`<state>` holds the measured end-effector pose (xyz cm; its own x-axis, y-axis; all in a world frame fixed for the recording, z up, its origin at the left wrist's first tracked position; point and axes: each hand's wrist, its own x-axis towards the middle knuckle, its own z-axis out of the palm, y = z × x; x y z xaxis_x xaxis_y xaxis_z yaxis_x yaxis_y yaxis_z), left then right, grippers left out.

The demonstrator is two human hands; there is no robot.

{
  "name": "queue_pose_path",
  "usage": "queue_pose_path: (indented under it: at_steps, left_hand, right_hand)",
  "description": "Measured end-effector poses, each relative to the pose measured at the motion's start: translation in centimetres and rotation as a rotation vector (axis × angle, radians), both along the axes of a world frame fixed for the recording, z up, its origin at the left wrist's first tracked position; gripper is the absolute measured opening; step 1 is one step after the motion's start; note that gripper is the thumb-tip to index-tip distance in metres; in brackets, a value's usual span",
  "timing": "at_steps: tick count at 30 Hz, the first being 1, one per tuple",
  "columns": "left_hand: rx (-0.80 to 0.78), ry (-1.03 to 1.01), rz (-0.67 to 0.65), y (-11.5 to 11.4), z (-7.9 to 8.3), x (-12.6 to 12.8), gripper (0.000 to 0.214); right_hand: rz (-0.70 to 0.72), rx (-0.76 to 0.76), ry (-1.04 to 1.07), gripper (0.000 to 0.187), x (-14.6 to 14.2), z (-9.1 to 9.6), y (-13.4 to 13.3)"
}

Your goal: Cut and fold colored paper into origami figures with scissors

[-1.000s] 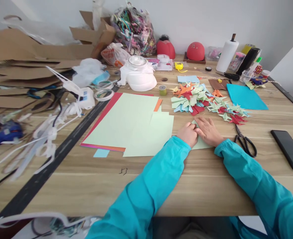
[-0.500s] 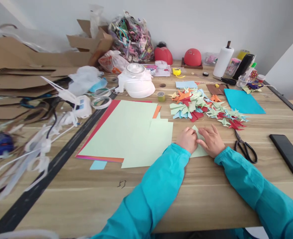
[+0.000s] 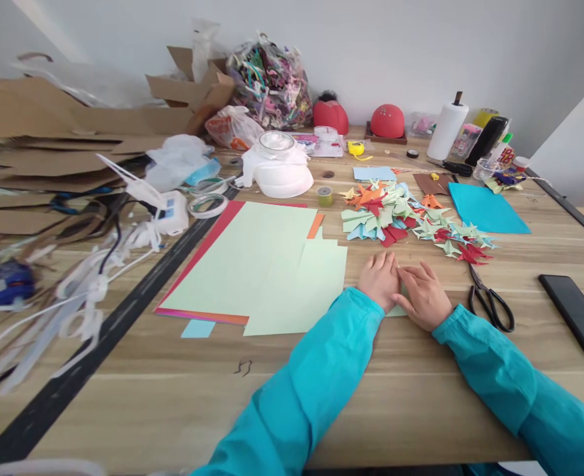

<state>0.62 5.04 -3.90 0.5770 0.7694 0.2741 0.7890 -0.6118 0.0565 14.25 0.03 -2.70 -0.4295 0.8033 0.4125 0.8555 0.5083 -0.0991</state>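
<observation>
My left hand [image 3: 380,280] lies flat on a small piece of pale green paper [image 3: 398,310], its fingers stretched forward. My right hand [image 3: 427,299] rests against it from the right, fingers extended and slightly apart, pressing on the same paper. Both hands cover most of the sheet, so its folds are hidden. Just beyond them is a heap of folded paper cranes [image 3: 394,206] in green, red, orange and blue. To the left lie large pale green sheets [image 3: 267,258] over red and orange ones. Black-handled scissors [image 3: 491,305] lie right of my right hand.
A black phone [image 3: 575,316] lies at the right edge. Blue paper [image 3: 490,208] sits beyond the scissors. A green tape roll [image 3: 324,196] stands behind the sheets. Cables, white strips and cardboard [image 3: 34,158] crowd the left side. Red domes [image 3: 388,121] stand by the wall.
My left hand has gone from curled fingers to lying flat and stretched out over the paper. More of the paper is now covered. The view has shifted slightly.
</observation>
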Motion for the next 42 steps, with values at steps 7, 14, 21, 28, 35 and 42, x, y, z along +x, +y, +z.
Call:
queue_pose_path:
  at_steps: [7,14,21,28,35,42]
  left_hand:
    - [-0.116,0.013,-0.067,1.0,0.7,-0.6,0.053]
    - [-0.083,0.010,-0.115,-0.6,0.8,-2.1,0.048]
    - [-0.056,-0.017,-0.207,-3.5,1.2,-2.0,0.039]
    - [-0.028,-0.061,-0.162,-3.2,0.8,-1.8,0.036]
    - [-0.007,-0.058,-0.185,-3.3,0.5,-1.8,0.036]
    - [-0.006,-0.041,-0.184,-3.3,0.6,-1.9,0.038]
  right_hand:
    - [-0.068,-0.032,0.024,0.036,0.0,-0.2,-0.1]
    - [-0.146,-0.007,-0.149,0.029,-0.9,0.1,-0.4]
    - [-0.141,-0.067,-0.193,0.036,-0.7,0.2,-0.4]
    - [-0.132,0.111,-0.210,0.029,-0.3,0.0,-3.2]
    - [-0.127,0.161,-0.060,0.020,1.1,1.8,-3.7]
    - [-0.064,0.091,0.162,0.021,1.8,2.1,1.9]
